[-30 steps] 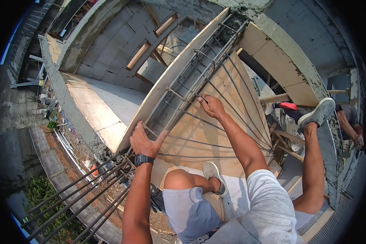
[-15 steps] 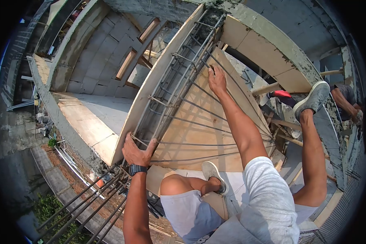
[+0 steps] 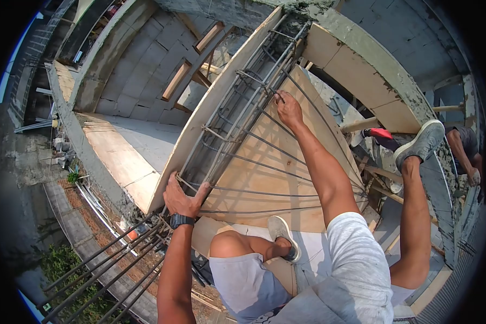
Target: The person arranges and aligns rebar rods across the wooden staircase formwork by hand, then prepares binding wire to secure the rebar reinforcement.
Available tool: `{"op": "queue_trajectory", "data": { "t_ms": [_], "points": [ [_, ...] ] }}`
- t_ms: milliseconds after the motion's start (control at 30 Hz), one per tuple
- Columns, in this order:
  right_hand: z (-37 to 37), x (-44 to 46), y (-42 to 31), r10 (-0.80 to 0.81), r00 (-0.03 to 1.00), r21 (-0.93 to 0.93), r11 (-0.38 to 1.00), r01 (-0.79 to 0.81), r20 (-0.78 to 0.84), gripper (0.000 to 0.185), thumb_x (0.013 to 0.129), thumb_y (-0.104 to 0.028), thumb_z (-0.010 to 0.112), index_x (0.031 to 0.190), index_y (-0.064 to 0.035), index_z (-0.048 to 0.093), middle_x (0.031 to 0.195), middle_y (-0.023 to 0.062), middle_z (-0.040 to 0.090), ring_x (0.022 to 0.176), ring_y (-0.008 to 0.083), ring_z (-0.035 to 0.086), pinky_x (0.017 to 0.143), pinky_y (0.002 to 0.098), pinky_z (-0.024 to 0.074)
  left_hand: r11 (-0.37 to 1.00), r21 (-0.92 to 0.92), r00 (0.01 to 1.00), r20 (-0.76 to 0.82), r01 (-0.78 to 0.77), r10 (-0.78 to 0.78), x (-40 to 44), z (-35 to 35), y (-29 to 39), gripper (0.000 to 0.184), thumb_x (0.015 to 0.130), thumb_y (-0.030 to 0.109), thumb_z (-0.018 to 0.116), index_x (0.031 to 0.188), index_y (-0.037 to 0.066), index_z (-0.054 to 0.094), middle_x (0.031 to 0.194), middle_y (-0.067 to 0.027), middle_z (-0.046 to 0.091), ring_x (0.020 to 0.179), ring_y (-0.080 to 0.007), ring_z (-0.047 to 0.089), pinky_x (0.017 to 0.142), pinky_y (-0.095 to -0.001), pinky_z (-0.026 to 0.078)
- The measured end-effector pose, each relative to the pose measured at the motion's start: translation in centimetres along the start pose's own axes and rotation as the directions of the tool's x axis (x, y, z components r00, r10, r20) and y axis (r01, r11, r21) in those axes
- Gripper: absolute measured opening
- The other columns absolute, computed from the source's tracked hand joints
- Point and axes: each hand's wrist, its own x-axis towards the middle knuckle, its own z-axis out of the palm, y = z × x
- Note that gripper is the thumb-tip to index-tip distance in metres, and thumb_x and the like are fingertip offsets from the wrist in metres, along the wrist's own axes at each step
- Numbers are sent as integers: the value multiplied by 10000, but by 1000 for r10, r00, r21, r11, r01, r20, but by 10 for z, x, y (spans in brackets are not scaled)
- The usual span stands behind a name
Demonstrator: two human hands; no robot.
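A long rebar cage (image 3: pixel 227 127) of bars and tied stirrups lies in a trough beside an upright plywood panel (image 3: pixel 200 121). At its near end my left hand (image 3: pixel 183 198), with a dark watch on the wrist, rests with thumb and fingers spread across the trough. My right hand (image 3: pixel 289 112) is farther up, beside the cage. Its fingers are curled round a thin rebar rod near the cage; the grip is partly hidden. Several thin rods (image 3: pixel 270 168) fan over a triangular plywood sheet (image 3: pixel 275 202) and converge at the right.
Long bars (image 3: pixel 108 270) stick out at lower left above a drop to the ground. Curved concrete edges (image 3: pixel 383 59) frame the formwork. My shoes (image 3: pixel 283 237) are braced apart. Another person's arm (image 3: pixel 461 154) shows at far right. Timber props (image 3: pixel 359 125) stand beneath.
My right hand has shifted slightly toward the cage and nearer to me. My left hand keeps its place at the cage end. The whole view has moved a little.
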Motion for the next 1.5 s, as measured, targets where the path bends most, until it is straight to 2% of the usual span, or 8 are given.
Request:
{"op": "queue_trajectory", "data": {
  "t_ms": [267, 400, 500, 767, 1067, 1200, 1367, 1500],
  "points": [
    [-1, -2, -4, 36, 999, 46, 998, -37, 24, 259, 978, -213, 575, 1128, -24, 671, 1058, 186, 669, 1017, 401, 627, 899, 454, 491, 999, -39, 1000, 12, -6, 6, 3, -6, 2, 977, 718, 604, 800, 1397, -17, 469, 1278, -252, 598, 1153, -418, 579, 1013, -497, 428],
    [1, -29, -27, -145, 938, -246, 967, 67, -315, 226, 940, -184, 635, 1118, -51, 675, 1017, 146, 607, 1003, 357, 574, 886, 449, 457, 998, -55, 1000, -2, -7, 7, 3, -1, -2, 1027, 700, 692, 760, 1377, -30, 485, 1236, -240, 621, 1140, -382, 585, 993, -486, 418],
    [12, -53, -40, -248, 956, -184, 958, 219, -156, 237, 934, -186, 642, 1117, -38, 672, 1037, 154, 614, 1012, 350, 582, 881, 446, 454, 997, -73, 1000, 3, 2, -2, 4, -6, -1, 1030, 696, 697, 759, 1379, -25, 486, 1224, -236, 624, 1139, -373, 589, 995, -486, 417],
    [35, -59, -32, -148, 988, -211, 968, 137, -38, 215, 947, -147, 616, 1081, 6, 685, 981, 193, 637, 934, 394, 606, 816, 453, 487, 995, -95, 996, 88, 38, -29, 5, -17, 2, 1014, 727, 690, 743, 1402, -12, 460, 1290, -214, 593, 1198, -374, 563, 1038, -478, 403],
    [35, -62, -25, -240, 970, -226, 944, 240, 28, 186, 939, -146, 617, 1040, 1, 670, 922, 180, 642, 899, 398, 618, 795, 458, 493, 996, -74, 998, -55, -41, 37, 4, -4, -9, 991, 696, 736, 730, 1327, 3, 515, 1089, -186, 647, 1034, -332, 608, 903, -443, 431],
    [34, -94, -66, -383, 891, -310, 901, 303, -243, 208, 944, -170, 624, 1064, -7, 668, 986, 161, 616, 962, 381, 581, 879, 489, 453, 995, -96, 1000, 23, 14, -12, 5, -11, -8, 1021, 689, 758, 718, 1349, 10, 500, 1136, -192, 636, 1075, -341, 597, 935, -448, 430],
    [73, -170, -110, -168, 973, 14, 986, 168, 159, 277, 993, -227, 586, 1101, 16, 663, 982, 196, 616, 960, 395, 579, 873, 474, 458, 995, -102, 1000, -6, 4, -4, 3, -10, -10, 1020, 688, 770, 709, 1342, 15, 507, 1124, -188, 636, 1052, -334, 602, 919, -441, 433],
    [98, -181, -104, -109, 983, -1, 994, 111, 151, 310, 1031, -242, 512, 1071, 28, 658, 998, 213, 626, 964, 403, 584, 871, 466, 460, 994, -105, 1000, 4, -2, 3, 3, -8, -12, 1027, 690, 775, 703, 1347, 10, 507, 1137, -183, 632, 1042, -326, 601, 910, -436, 432]
  ]
}}
